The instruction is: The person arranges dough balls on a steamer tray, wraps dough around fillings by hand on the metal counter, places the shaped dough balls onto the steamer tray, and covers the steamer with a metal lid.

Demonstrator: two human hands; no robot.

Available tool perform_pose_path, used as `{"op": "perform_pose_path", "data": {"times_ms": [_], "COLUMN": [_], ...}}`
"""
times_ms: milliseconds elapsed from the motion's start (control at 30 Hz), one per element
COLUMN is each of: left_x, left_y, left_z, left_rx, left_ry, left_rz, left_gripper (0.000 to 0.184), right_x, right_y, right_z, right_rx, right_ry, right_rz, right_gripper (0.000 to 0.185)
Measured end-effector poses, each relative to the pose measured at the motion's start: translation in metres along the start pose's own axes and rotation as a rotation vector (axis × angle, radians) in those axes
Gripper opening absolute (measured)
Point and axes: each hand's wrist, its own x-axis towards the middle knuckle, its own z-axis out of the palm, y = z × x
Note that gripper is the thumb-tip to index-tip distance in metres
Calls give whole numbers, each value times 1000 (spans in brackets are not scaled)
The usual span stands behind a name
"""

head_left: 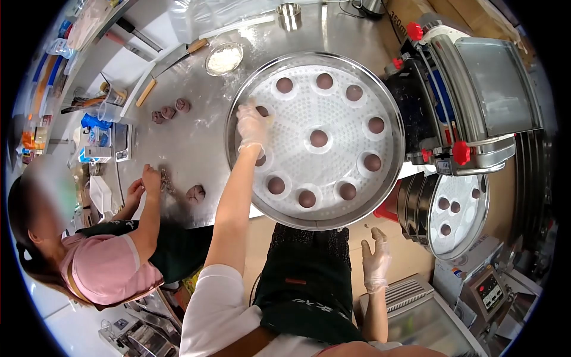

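My left hand (251, 126), in a clear glove, reaches over the left side of a big round steamer tray (318, 221). Its fingers and thumb close around a brown dough ball (262, 111), which the hand partly hides. Several more brown dough balls sit on pale paper rounds in a ring on the perforated white liner (297, 163), with another ball (319, 138) at the centre. My right hand (376, 256), also gloved, hangs below the tray's right edge, fingers apart and holding nothing.
At left a co-worker (110, 268) handles something small near dough lumps (195, 193). A bowl of white flour (224, 59), a knife (196, 45) and a steel cup (289, 16) stand behind. A roller machine (470, 89) and stacked steamers (443, 208) are at right.
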Motion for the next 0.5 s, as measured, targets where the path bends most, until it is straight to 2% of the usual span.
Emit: {"op": "perform_pose_path", "data": {"times_ms": [100, 200, 300, 400, 433, 500], "left_x": [-33, -70, -75, -70, -67, -76], "left_y": [0, 0, -17, -23, -21, -11], "left_z": [-36, -53, -32, -33, -35, -57], "left_rx": [215, 362, 225, 91, 107, 185], "left_ry": [-276, -528, -492, -357, -383, -240], "left_rz": [-139, -54, -104, -43, -57, 59], "left_gripper": [79, 67, 62, 59, 59, 50], "right_x": [0, 7, 12, 10, 9, 5], "right_y": [2, 0, -5, -3, 0, 5], "right_z": [-2, -1, -1, -4, -3, -3], "right_rx": [36, 33, 35, 19, 17, -5], "right_ry": [7, -22, -6, -8, -11, 1], "right_rz": [4, 13, -38, -54, -60, -71], "right_gripper": [43, 42, 41, 41, 41, 40]}}
